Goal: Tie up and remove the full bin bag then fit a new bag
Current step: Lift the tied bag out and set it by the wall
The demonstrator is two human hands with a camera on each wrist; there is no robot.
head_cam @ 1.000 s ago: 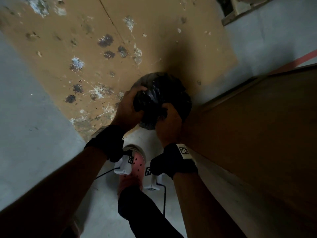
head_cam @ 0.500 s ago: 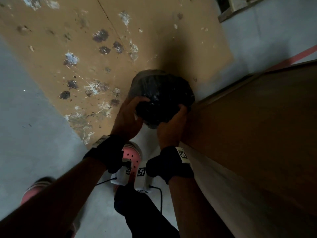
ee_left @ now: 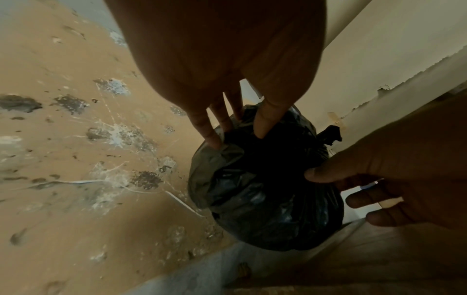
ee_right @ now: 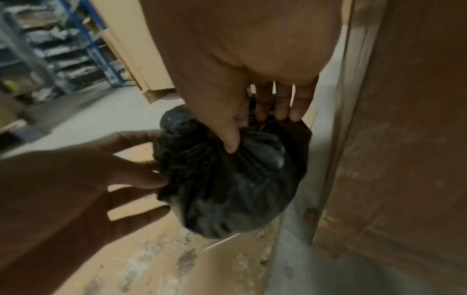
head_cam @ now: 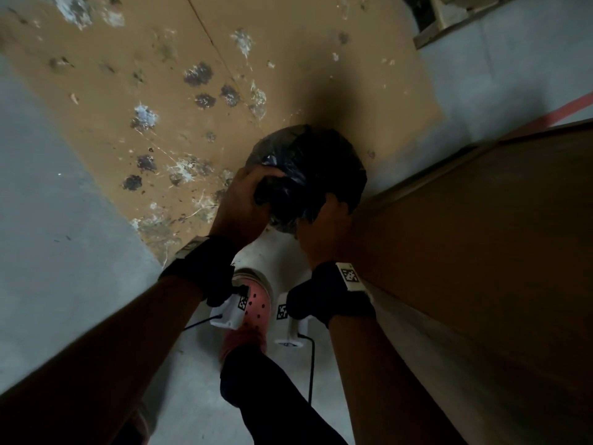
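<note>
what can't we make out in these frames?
- Bin under the black bag: hidden in all views by the bag.
- Knot: head view, covered by left hand and right hand; wrist views too dark.
- Shelf contents: right wrist view, blurred.
- New bag: not in any view.

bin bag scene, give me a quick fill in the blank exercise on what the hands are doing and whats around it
1. The bin bag is ____ in colour.
2. The left hand and the right hand both touch the ____.
3. In the head view, a ____ shoe shows between the two wrists.
4. The paint-spattered sheet on the floor is ____ in colour.

Missing words: black; bag; pink; brown
</note>
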